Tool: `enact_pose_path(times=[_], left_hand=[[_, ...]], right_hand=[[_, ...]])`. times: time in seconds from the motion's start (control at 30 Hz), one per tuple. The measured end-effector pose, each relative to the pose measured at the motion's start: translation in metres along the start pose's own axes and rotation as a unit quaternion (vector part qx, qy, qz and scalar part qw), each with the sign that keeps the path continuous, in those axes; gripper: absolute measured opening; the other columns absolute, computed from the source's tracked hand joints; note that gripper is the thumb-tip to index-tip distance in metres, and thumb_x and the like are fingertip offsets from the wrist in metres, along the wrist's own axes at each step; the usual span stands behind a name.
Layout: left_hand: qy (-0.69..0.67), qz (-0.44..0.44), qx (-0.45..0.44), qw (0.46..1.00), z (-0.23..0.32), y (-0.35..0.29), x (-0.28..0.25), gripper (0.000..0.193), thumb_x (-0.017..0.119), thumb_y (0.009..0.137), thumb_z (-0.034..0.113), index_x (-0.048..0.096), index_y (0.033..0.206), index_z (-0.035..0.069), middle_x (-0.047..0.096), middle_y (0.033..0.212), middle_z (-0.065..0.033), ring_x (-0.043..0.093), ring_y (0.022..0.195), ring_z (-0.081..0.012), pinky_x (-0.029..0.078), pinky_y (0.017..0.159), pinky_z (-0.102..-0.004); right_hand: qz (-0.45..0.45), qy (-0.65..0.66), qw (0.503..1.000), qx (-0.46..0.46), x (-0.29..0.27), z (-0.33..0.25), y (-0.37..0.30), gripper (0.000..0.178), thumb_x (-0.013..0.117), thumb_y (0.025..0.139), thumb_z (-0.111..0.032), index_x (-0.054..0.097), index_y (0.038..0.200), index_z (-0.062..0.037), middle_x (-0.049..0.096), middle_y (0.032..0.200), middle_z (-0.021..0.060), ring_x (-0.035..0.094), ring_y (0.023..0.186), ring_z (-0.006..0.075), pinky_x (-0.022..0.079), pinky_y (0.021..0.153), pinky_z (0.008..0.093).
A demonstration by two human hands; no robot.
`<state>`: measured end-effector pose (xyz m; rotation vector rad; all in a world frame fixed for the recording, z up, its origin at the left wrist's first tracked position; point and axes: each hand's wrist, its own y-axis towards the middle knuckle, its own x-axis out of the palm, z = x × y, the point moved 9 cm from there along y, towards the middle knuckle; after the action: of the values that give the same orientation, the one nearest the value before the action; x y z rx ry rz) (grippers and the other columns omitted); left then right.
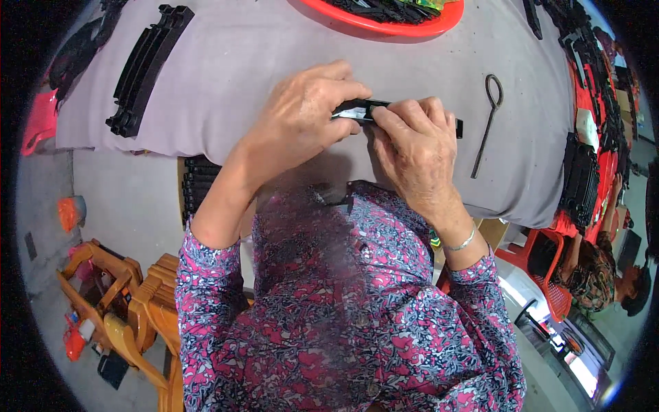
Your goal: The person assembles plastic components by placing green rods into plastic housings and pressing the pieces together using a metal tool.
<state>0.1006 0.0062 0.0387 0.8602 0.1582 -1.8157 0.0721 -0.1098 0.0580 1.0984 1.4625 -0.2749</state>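
Black strip (368,110): a bright pale patch shows near its left end; from my remote view I cannot tell label from reflection, and any writing is too small for me to read.
Desk (240,82): lightly creased grey cloth covers it; I see a ribbed black part (149,72) on the left, a red basin (395,29) of black pieces at the top, and a looped metal rod (487,127) on the right.
Room: wooden furniture (154,295) stands at lower left; a red plastic chair (559,296) and a co-worker (594,275) are at the right.
Long axis: left to right across the person's front, the right end slightly nearer the body.
Strip's place: between both hands, at the desk's near side.
Left hand (309,103): I see thumb and fingers pinching the strip's left end.
Right hand (420,144): thumb and fingers are closed over the strip, its right end showing past them.
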Motion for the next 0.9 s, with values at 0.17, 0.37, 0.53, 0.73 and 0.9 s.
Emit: enact_pose_path(times=[0.17,0.37,0.53,0.73,0.9], left_hand=[[-0.006,0.005,0.007,1.000,0.002,0.002,0.001,0.036,0.077,0.067,0.005,0.066,0.100,-0.003,0.055,0.083,-0.0133,0.057,0.075,-0.0310,0.047,0.067,-0.0397],[0.013,0.013,-0.003,1.000,0.004,0.001,0.001,0.034,0.076,0.067,0.005,0.067,0.099,-0.002,0.053,0.081,-0.0122,0.057,0.075,-0.0296,0.046,0.067,-0.0394],[0.031,-0.007,-0.021,0.999,0.000,0.000,0.004,0.034,0.076,0.067,0.005,0.068,0.100,0.000,0.054,0.081,-0.0112,0.057,0.076,-0.0286,0.046,0.067,-0.0395],[0.027,0.003,-0.018,0.999,0.003,0.004,0.003,0.035,0.075,0.068,0.003,0.068,0.101,-0.002,0.056,0.083,-0.0120,0.058,0.077,-0.0291,0.047,0.069,-0.0390],[-0.004,0.019,-0.032,0.999,0.006,-0.003,-0.007,0.046,0.082,0.062,0.001,0.067,0.105,-0.002,0.062,0.093,-0.0138,0.063,0.086,-0.0315,0.051,0.077,-0.0375]], right_hand=[[-0.042,-0.012,0.999,0.001,0.009,-0.001,0.002,0.021,0.072,0.073,-0.011,0.066,0.093,-0.0112,0.057,0.089,0.0016,0.053,0.087,0.0239,0.038,0.073,0.0382],[-0.051,0.044,0.998,0.003,-0.001,0.006,-0.001,0.020,0.074,0.075,-0.011,0.068,0.093,-0.0072,0.060,0.089,0.0060,0.057,0.088,0.0255,0.042,0.073,0.0387],[0.079,0.223,0.962,0.134,-0.042,0.060,-0.011,0.016,0.073,0.079,-0.003,0.070,0.094,-0.0008,0.067,0.089,0.0079,0.062,0.083,0.0207,0.049,0.074,0.0317],[0.136,0.243,0.927,0.250,-0.061,0.110,-0.027,0.008,0.070,0.085,0.000,0.071,0.093,0.0019,0.065,0.085,0.0042,0.057,0.079,0.0099,0.046,0.072,0.0239],[0.146,0.256,0.919,0.261,-0.060,0.145,-0.023,0.009,0.070,0.087,-0.004,0.071,0.093,0.0023,0.065,0.086,0.0026,0.056,0.078,0.0083,0.045,0.072,0.0228]])
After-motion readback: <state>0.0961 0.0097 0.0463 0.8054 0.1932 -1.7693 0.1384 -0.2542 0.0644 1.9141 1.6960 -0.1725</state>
